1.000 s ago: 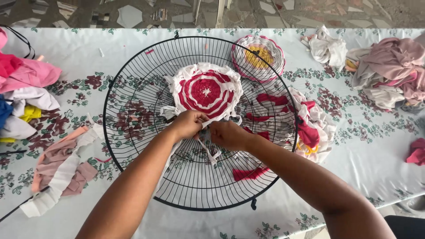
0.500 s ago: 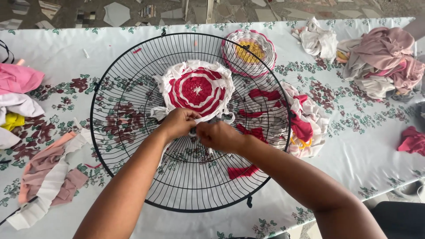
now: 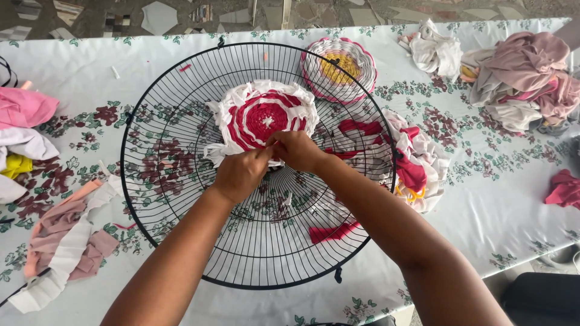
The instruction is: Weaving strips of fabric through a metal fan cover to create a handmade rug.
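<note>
A round black wire fan guard lies on a floral tablecloth. At its centre sits a woven red and white cloth rosette. My left hand and my right hand meet at the rosette's near edge, fingers pinched on a white cloth strip there. The fingertips hide the strip's exact path through the wires. A loose red strip lies under the guard near my right forearm.
A second woven rosette, pink with a yellow middle, sits at the guard's far rim. Red and white strips pile to the right, more cloth heaps at far right, pink and white strips at left. The table's near edge is close.
Both hands have moved up the guard to the rosette's near edge and closed in on it. The view has shifted slightly.
</note>
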